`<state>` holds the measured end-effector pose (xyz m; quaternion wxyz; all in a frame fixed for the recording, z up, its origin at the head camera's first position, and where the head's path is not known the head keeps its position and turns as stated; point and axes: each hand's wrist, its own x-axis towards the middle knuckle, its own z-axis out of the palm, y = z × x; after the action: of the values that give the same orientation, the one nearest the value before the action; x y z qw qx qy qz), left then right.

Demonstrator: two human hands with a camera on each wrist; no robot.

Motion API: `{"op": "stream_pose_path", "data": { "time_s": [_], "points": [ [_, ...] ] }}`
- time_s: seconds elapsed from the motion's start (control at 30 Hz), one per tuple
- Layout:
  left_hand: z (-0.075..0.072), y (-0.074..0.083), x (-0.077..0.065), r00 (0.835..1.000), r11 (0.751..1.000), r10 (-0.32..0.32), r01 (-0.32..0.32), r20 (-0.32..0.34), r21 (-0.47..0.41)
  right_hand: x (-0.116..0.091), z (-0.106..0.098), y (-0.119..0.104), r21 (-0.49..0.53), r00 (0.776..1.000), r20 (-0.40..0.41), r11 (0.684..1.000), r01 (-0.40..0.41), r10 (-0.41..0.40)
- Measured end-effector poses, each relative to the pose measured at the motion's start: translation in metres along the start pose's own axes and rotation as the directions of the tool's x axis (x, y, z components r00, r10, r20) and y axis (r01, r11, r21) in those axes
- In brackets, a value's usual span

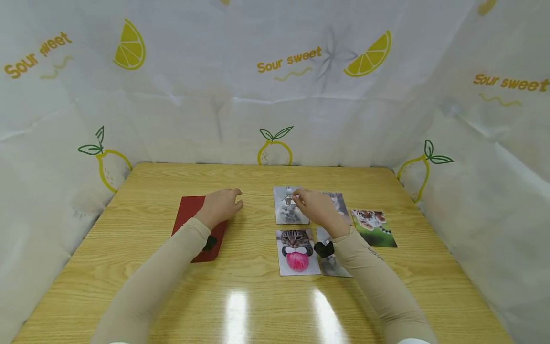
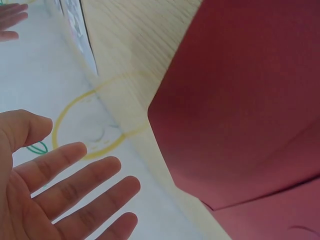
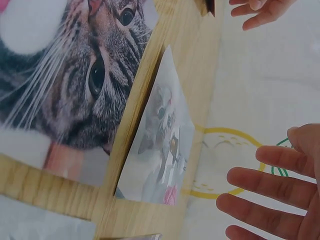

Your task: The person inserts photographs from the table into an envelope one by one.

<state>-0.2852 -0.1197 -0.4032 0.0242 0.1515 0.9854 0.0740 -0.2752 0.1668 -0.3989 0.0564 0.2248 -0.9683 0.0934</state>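
1. The pink-ball cat card (image 1: 298,252) lies face-up on the wooden table (image 1: 264,306).
2. The kitten card (image 1: 290,216) lies just beyond the cat card, with the right hand (image 1: 320,208) raised over it, fingers extended and spread.
3. Well left of the cat card lies the red envelope (image 1: 189,210); the left hand (image 1: 220,206) hovers above its far right side, fingers likewise straight and apart.
4. The tiger card (image 1: 375,229) lies well right of the cat card.
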Motion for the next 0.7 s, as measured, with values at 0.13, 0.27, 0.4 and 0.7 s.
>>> {"op": "stream_pose_path", "data": {
  "time_s": [0.13,0.27,0.4,0.7],
  "points": [
    [-0.007,-0.010,-0.004,1.000,1.000,-0.004,0.004,-0.011,-0.018,-0.007,-0.006,0.007,0.026,1.000,0.000,1.000,-0.017,0.017],
    [-0.018,-0.026,-0.010,1.000,0.999,0.005,-0.006,-0.023,-0.045,-0.020,-0.013,0.021,0.046,0.999,-0.025,0.998,-0.033,0.034],
    [-0.027,-0.046,-0.018,0.999,0.997,0.042,-0.044,-0.027,-0.066,-0.036,-0.017,0.044,0.060,0.998,-0.042,0.997,-0.047,0.050],
    [-0.024,-0.096,-0.039,0.996,0.996,0.086,-0.087,-0.028,-0.033,-0.085,-0.026,0.112,0.072,0.995,-0.034,0.993,-0.094,0.096]
  ]
}}
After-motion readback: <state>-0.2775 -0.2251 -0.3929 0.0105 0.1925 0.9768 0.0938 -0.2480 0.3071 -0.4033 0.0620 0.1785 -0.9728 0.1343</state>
